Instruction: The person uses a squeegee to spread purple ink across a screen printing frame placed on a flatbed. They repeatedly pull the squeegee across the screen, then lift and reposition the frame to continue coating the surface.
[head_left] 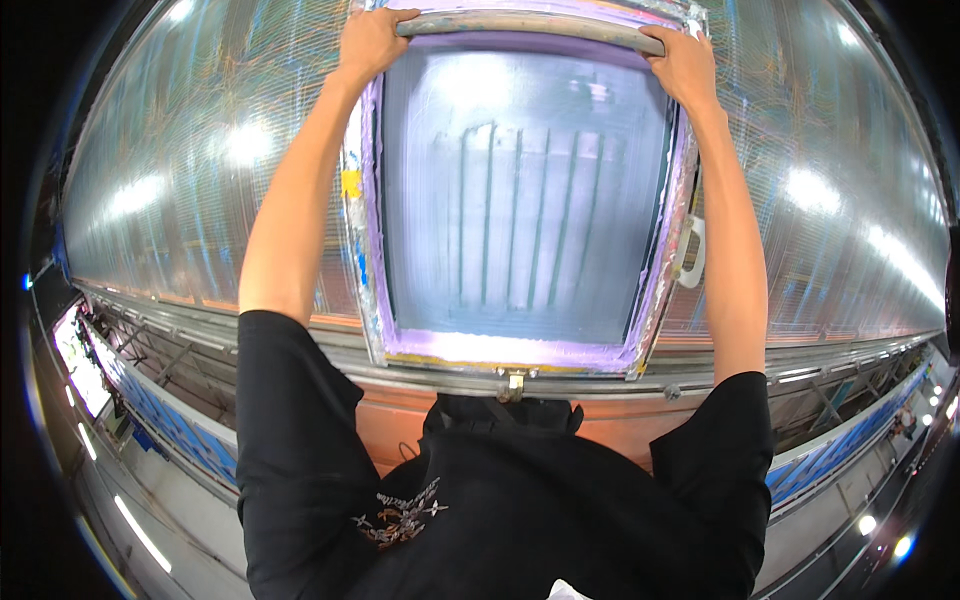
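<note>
Grey-brown and smudged with colour, a long narrow bar (530, 24) is gripped at its left end by the left hand (372, 42) and at its right end by the right hand (686, 66). It spans the far end of a rectangular, purple-smeared frame (470, 347), well apart from the near edge of the glossy, paint-streaked bench (830, 110). Within the frame stretches a blue-grey, shiny mesh (500, 240) with dark lengthwise streaks. A yellow patch (350, 184) marks the frame's left side; just beside its right side is a white looped handle (692, 252). Along the bench's near edge runs a metal rail (590, 386).
</note>
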